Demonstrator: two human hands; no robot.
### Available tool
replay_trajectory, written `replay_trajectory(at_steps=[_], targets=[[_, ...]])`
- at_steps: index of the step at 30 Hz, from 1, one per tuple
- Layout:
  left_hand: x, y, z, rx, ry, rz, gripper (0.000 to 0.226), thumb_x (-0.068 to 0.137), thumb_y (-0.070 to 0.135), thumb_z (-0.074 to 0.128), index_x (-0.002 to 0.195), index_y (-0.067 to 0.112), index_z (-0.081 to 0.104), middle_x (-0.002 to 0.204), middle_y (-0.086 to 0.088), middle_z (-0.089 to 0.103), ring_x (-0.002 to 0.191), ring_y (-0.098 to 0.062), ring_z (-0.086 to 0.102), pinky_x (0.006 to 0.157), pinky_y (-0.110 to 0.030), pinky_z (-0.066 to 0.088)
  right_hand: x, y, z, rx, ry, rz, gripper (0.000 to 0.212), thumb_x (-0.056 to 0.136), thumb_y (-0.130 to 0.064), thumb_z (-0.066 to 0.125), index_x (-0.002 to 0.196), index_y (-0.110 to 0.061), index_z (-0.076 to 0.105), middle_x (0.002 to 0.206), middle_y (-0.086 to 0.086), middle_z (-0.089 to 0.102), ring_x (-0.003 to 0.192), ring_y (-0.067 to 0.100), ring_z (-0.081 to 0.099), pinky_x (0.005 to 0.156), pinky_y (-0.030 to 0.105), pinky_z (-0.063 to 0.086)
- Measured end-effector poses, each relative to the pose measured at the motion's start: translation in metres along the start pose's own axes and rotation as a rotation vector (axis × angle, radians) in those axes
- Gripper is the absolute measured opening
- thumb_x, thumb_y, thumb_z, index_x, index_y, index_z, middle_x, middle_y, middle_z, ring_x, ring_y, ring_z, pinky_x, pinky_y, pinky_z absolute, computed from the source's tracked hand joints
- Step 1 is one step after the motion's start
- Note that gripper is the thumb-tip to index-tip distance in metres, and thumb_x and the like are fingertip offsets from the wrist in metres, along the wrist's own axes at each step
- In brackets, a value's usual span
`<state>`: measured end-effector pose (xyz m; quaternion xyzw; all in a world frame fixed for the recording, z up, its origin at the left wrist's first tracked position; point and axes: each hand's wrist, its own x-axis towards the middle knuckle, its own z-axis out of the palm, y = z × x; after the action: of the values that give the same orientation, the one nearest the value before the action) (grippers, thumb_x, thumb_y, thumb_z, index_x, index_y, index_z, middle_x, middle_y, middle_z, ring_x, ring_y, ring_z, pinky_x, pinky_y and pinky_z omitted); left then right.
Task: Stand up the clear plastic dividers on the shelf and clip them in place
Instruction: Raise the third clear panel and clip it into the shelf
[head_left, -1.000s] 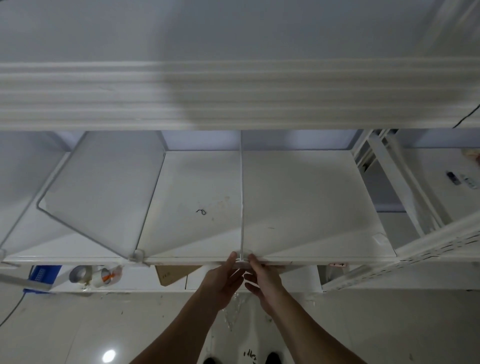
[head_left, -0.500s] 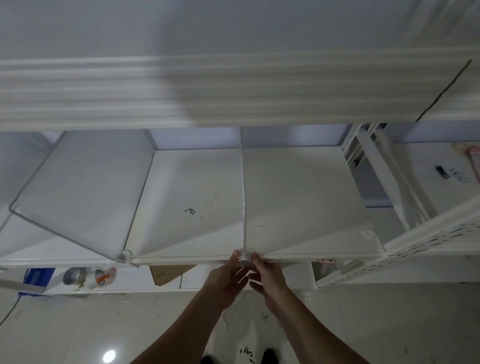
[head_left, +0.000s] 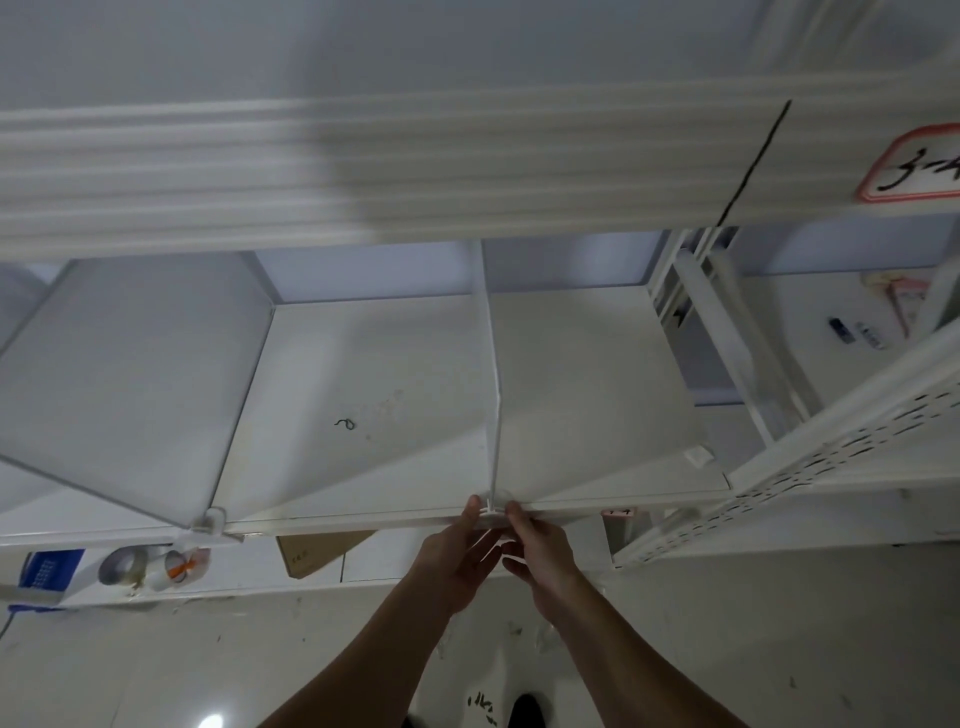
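A clear plastic divider (head_left: 491, 374) stands upright, seen edge-on, running front to back across the middle of the white shelf (head_left: 374, 395). At its front end a small white clip (head_left: 492, 510) sits on the shelf's front lip. My left hand (head_left: 457, 556) and my right hand (head_left: 535, 545) flank that clip, thumbs pressed on it from either side and fingers curled under the lip. A second clear divider (head_left: 135, 374) stands to the left, its front corner in another clip (head_left: 210, 519).
A higher shelf's ribbed front edge (head_left: 363, 166) hangs overhead, with a red-bordered label (head_left: 914, 166) at right. A perforated upright (head_left: 841, 447) borders the right side. Tape rolls (head_left: 150, 566), a blue box (head_left: 49, 569) and cardboard (head_left: 317, 551) lie below.
The view has drifted right and slightly down, bringing the label into sight. Both hands stay at the divider's front clip, thumbs closing in slightly.
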<state>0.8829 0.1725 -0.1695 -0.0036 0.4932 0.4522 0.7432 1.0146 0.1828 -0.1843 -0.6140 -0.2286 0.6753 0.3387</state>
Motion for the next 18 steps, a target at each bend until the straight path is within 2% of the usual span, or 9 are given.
replay_trajectory(at_steps=[4,8,18], targets=[[0.002,-0.005,0.009,-0.005,0.022,-0.006,0.046,0.091,0.029,0.071,0.122,-0.005,0.065,0.116,-0.021,0.073,0.102,-0.03,0.074,0.105,-0.045,0.05,0.001,-0.002,-0.009,-0.001,0.016,0.011,0.031,0.094,-0.039,0.067,0.103,-0.012,0.077,0.095,0.008,0.079,0.078,0.018,0.068,0.075,0.033,0.055],[0.006,-0.009,0.015,0.002,0.036,-0.019,0.051,0.089,0.03,0.072,0.126,-0.004,0.064,0.12,-0.02,0.072,0.111,-0.031,0.07,0.108,-0.046,0.048,0.004,-0.004,-0.017,0.001,0.038,0.02,0.032,0.093,-0.04,0.069,0.101,-0.01,0.077,0.102,0.014,0.079,0.08,0.02,0.069,0.075,0.034,0.057],[0.011,-0.019,0.03,-0.001,0.028,-0.029,0.047,0.09,0.031,0.071,0.125,-0.001,0.065,0.12,-0.019,0.073,0.107,-0.03,0.071,0.103,-0.043,0.051,0.003,-0.009,-0.034,0.0,0.048,0.004,0.032,0.093,-0.04,0.068,0.099,-0.01,0.078,0.093,0.013,0.079,0.079,0.02,0.068,0.078,0.036,0.056]])
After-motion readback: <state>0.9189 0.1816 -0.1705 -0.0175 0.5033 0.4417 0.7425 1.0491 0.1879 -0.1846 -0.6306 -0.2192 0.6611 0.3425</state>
